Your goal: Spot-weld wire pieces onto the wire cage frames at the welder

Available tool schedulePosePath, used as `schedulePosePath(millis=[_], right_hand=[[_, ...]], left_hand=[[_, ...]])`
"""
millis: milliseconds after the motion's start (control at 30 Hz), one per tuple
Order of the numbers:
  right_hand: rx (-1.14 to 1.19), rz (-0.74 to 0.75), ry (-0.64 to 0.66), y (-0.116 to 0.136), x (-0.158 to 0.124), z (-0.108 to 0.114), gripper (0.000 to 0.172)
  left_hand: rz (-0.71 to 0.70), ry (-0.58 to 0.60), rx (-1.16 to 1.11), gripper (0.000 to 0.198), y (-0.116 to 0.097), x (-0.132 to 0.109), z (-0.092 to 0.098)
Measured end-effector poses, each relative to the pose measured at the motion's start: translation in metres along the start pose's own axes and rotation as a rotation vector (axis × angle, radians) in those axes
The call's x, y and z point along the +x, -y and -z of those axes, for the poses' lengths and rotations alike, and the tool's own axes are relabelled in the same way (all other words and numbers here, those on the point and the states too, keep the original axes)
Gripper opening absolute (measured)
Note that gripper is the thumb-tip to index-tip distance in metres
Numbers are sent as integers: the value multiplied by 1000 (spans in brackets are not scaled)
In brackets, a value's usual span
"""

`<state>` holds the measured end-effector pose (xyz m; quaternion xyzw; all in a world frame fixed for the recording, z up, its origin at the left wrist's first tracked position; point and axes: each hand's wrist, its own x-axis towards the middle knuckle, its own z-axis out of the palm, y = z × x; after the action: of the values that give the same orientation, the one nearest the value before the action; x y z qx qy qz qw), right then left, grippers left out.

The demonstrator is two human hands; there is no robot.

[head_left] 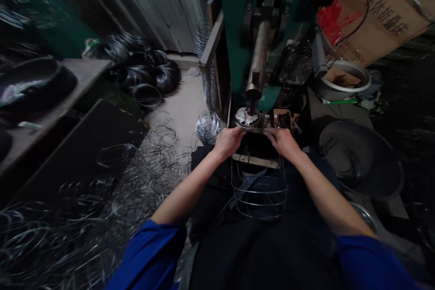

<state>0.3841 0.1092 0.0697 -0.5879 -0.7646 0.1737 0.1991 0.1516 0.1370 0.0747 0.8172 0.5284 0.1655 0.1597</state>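
Note:
A wire basket frame (pixel 260 204) hangs toward my lap, its long wires running up to both hands. My left hand (pixel 229 141) is closed on the frame's upper left end, beside a round lower part wrapped in white material (pixel 246 117). On the right, my right hand (pixel 282 141) pinches the upper right end of the same frame. Just beyond the hands, a machine's metal cylinder arm (pixel 258 59) slopes down, its dark tip above the white material. The exact contact between wire and machine is too small to make out.
Stacked wire rings (pixel 208 128) stand left of the machine. Loose wire pieces (pixel 136 181) cover the floor, with black wire coils (pixel 146 65) behind. To the right are a large dark pan (pixel 362 158), a metal bowl (pixel 346 82), a fan (pixel 297 64) and a cardboard box (pixel 380 13).

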Motion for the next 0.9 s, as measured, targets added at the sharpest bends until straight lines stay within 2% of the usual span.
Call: schedulePosePath(millis=[133, 333, 633, 900], right_hand=[[56, 21, -2, 2, 11, 7, 29], [9, 18, -34, 6, 22, 14, 30], [-1, 41, -37, 18, 34, 26, 30], [50, 22, -47, 11, 42, 26, 27]], left_hand=[[24, -21, 3, 22, 1, 8, 4], [31, -43, 62, 22, -1, 15, 14], [13, 3, 193, 21, -8, 17, 32], [31, -8, 166, 23, -8, 24, 34]])
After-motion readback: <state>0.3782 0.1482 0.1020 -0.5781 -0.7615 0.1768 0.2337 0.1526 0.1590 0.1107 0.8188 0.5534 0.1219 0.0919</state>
